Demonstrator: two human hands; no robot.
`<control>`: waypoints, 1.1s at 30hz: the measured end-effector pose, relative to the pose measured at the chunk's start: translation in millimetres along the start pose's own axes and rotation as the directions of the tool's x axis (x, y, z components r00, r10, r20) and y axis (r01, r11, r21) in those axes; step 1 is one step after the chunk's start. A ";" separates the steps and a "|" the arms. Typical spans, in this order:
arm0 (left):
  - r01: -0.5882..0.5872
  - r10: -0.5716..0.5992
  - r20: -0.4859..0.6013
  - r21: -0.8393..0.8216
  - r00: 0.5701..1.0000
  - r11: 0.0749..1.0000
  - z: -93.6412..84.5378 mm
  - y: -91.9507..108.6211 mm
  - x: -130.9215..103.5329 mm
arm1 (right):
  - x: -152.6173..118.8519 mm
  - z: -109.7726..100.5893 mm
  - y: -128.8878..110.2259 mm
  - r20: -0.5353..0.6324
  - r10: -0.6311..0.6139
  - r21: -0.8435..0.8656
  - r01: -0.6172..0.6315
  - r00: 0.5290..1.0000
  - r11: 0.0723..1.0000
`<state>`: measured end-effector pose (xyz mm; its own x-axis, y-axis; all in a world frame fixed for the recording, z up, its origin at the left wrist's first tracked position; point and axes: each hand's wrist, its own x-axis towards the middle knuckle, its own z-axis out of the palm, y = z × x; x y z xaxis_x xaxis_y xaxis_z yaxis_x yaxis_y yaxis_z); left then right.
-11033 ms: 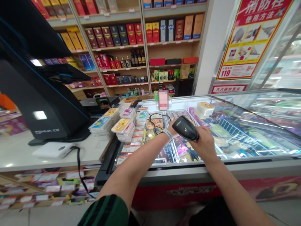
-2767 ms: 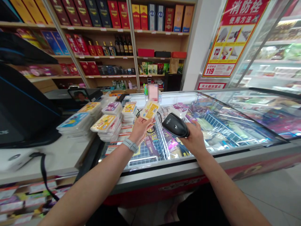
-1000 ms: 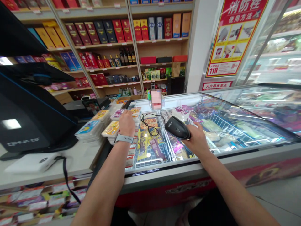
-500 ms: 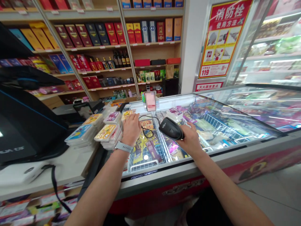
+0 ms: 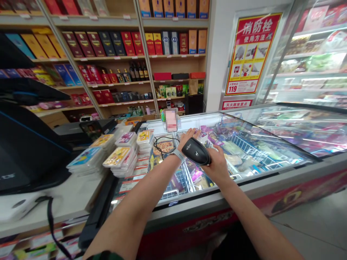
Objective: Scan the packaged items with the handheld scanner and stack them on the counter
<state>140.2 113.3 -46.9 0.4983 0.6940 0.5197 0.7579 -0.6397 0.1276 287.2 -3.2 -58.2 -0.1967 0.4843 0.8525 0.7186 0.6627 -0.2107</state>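
Fingers, head view: those of the right hand (image 5: 217, 167) are wrapping around the black plastic handheld barcode scanner (image 5: 196, 151), gripping it firmly; those of the left hand (image 5: 186, 136) are stretching forward, spread narrowly, past the scanner toward a small white flat packet with a purple label (image 5: 202, 135).
Contact: whether the left fingertips are already touching that packet cannot be told, since the scanner is covering them.
Scanner position: hovering above the glass lid of the chest freezer (image 5: 271, 144), near its left end.
Step in hand: judging by the reach, picking up the next packet for scanning.
Next move calls for: closing the left fingers on the packet and turning its code toward the scanner.
Left of the freezer: stacks of flat colourful packets (image 5: 119, 155) are sitting on the white counter (image 5: 54, 198).
Hard to make out: the scanner's black cable (image 5: 159, 142) is disappearing behind the left wrist; the blurred white box (image 5: 13, 209) is partly cut off.
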 end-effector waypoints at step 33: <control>0.421 -0.731 0.177 -0.892 0.659 0.163 -71.8 -35.9 -109.0 | -0.6 -0.5 0.1 -0.002 -0.023 -0.019 0.023 1.000 1.000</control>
<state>28.4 36.9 -47.4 -0.1515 0.9835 0.0991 -0.0422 -0.1066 0.9934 287.7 -3.7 -58.5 -0.2118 0.4676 0.8582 0.7262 0.6630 -0.1820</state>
